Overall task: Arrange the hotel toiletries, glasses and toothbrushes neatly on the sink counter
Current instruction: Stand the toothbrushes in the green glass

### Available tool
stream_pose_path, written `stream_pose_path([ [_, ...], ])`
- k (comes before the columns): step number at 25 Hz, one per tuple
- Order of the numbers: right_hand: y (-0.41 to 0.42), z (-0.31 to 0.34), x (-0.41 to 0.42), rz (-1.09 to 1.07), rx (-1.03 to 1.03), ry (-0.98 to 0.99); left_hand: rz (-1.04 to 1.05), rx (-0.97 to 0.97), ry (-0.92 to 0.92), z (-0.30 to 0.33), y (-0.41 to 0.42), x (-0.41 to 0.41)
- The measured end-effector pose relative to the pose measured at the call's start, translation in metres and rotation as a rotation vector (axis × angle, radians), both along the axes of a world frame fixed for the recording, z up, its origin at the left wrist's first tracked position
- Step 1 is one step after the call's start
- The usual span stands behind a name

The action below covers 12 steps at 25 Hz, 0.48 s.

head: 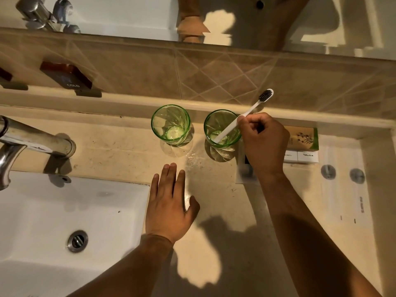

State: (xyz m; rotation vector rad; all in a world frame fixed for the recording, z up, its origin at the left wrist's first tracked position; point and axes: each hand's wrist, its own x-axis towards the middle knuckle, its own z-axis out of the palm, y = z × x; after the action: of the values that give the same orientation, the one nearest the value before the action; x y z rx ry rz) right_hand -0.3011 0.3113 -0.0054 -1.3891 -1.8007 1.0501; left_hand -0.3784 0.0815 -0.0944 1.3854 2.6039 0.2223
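Together we work at the bench (120, 146): our right hand (262, 144) is clamped on a white toothbrush (248, 113), its handle end resting inside the right green glass (221, 130), dark bristles tilted toward the tiled wall. Our left hand (169, 202) lies flat, fingers spread, touching nothing. Another green glass (170, 124) stands just beside. Behind our wrist, a white box (302, 156) reads "HOTEL"; a wall plate (71, 79) reads "COLD".

Two green glasses (170, 124), a white toothbrush (248, 113) with black bristles, beige counter (120, 151), diamond-patterned tan tiles (225, 73).
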Motion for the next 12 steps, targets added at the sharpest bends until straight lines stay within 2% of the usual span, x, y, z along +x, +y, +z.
stream_pose_path([
  [12, -0.0009, -0.0012, 0.0061, 0.057, -0.061, -0.037, 0.009, -0.029, -0.005, -0.0001, -0.0001, 0.0006],
])
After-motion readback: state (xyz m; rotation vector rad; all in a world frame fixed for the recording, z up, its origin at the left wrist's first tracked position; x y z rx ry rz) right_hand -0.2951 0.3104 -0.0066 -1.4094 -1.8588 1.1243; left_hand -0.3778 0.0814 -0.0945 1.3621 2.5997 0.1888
